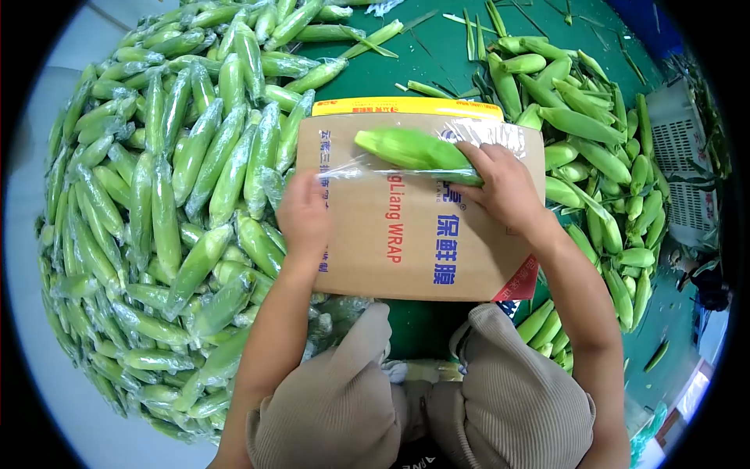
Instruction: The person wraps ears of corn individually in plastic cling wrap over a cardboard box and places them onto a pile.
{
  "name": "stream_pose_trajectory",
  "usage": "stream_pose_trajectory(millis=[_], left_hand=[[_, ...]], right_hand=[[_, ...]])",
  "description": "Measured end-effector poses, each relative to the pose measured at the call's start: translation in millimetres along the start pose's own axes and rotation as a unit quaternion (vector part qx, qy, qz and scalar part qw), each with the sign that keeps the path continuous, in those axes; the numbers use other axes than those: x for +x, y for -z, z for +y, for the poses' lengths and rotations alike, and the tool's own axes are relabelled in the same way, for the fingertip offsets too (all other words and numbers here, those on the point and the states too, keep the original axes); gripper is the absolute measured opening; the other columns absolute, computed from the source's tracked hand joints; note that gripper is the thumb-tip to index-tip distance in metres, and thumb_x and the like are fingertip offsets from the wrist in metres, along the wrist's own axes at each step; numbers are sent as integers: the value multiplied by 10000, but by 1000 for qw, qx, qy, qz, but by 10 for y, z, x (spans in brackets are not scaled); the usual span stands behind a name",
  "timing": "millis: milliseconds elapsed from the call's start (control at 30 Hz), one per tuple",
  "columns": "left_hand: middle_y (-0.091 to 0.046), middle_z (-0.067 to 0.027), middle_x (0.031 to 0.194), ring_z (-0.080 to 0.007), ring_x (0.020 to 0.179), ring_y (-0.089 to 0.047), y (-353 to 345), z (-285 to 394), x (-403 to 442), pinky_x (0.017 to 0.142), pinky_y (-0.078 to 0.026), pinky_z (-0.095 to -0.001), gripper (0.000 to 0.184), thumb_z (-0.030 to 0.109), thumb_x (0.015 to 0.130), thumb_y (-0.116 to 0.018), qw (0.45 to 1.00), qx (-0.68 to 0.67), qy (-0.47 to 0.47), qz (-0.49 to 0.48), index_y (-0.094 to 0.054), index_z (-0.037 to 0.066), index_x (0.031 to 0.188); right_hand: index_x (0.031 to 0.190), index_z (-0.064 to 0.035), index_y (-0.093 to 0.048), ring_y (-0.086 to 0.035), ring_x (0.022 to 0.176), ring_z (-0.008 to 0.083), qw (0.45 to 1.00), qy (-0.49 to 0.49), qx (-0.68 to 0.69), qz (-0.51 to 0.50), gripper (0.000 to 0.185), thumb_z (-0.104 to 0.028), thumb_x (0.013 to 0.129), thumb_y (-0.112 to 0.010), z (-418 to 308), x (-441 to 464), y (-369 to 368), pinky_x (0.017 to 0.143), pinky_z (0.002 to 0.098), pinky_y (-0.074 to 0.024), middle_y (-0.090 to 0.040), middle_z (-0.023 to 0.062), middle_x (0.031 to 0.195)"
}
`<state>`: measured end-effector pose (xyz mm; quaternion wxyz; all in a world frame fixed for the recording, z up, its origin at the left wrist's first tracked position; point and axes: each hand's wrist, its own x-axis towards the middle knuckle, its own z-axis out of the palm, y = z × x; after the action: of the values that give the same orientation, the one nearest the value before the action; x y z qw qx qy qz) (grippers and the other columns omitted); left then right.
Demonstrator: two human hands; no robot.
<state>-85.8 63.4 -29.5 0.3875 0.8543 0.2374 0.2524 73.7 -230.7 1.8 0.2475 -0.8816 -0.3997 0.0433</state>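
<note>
An ear of corn in its green husk (406, 148) lies crosswise over a cardboard box (351, 258) on my lap. My right hand (500, 184) is closed around the right end of the ear. Clear cling film (348, 167) stretches along the ear towards the left and runs to my left hand (303, 215). That hand is smeared by motion at the box's left edge, its fingers seemingly closed on the film. Behind the box shows a yellow strip of packaging (406, 105) with red print.
On the left is a large heap of film-wrapped corn (164, 195). Unwrapped ears (586, 117) are piled on the right on a green surface (426, 59) with scattered leaf scraps. A pale plastic crate (680, 156) stands at the far right.
</note>
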Motion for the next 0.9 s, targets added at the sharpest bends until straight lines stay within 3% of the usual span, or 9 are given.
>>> stream_pose_trajectory(millis=[33,167,267,367,500,633,767,800,900], left_hand=[[-753,-59,948,-174,893,-718,28,2,-55,819,-574,-349,105,81,1031,-655,987,-112,106,35,-709,79,1121],[-733,-110,1157,-215,1056,-705,84,221,-486,971,-545,-378,186,108,1053,-627,975,-222,-25,-13,-653,29,1219],[-709,-121,1213,-310,1095,-669,2,543,-459,997,-491,-458,337,279,985,-720,924,106,-330,-161,-677,54,1233],[-688,-111,1271,-353,1197,-613,-205,781,-24,1086,-413,-500,473,364,919,-752,906,257,-240,-233,-683,110,1313],[-687,-89,1283,-288,1205,-614,-559,865,996,1091,-407,-517,475,331,899,-759,862,294,-413,-33,-683,130,1324],[-625,-64,1458,-276,1377,-558,-557,868,725,1174,-371,-566,526,252,889,-748,899,193,-340,-196,-657,162,1399],[-636,-72,1456,-295,1362,-591,-622,756,437,1188,-331,-628,605,265,829,-743,817,294,-488,-87,-635,175,1417],[-696,-71,1325,-290,1236,-663,-579,790,460,1073,-471,-562,625,254,769,-782,816,265,-505,-88,-636,176,1372],[-742,-88,1181,-323,1069,-714,-497,913,197,928,-559,-497,537,178,767,-799,861,273,-280,-326,-672,159,1289]], right_hand=[[1383,-90,-600,-650,988,378,999,33,17,-35,655,-267,812,-869,-7,-50,24,877,468,-538,-663,149,1012],[1379,-89,-598,-677,983,402,975,129,96,-155,647,-385,855,-836,-234,-292,21,892,480,-548,-701,165,1070],[1399,-94,-592,-646,1084,374,987,116,-4,-109,677,-490,881,-776,-328,-274,23,946,464,-515,-672,154,1214],[1433,-73,-578,-568,1238,365,992,82,-67,62,797,-546,828,-793,-386,-121,36,1037,493,-466,-578,147,1397],[1403,-64,-564,-575,1224,321,986,107,-118,55,781,-480,793,-819,-383,285,-95,1012,449,-474,-594,118,1330],[1369,-36,-564,-638,1144,371,995,84,-34,40,777,-378,748,-882,127,690,-257,963,459,-521,-628,155,1286],[1239,4,-682,-698,1035,324,970,22,221,-104,687,-443,770,-910,1,606,167,924,399,-540,-724,211,1125],[1249,-10,-682,-696,1020,303,954,5,232,-189,634,-446,830,-870,-64,604,303,911,392,-538,-727,200,1116],[1300,-51,-686,-698,1013,274,936,-46,188,-292,497,-426,978,-736,-6,779,405,912,371,-541,-734,179,1127]])
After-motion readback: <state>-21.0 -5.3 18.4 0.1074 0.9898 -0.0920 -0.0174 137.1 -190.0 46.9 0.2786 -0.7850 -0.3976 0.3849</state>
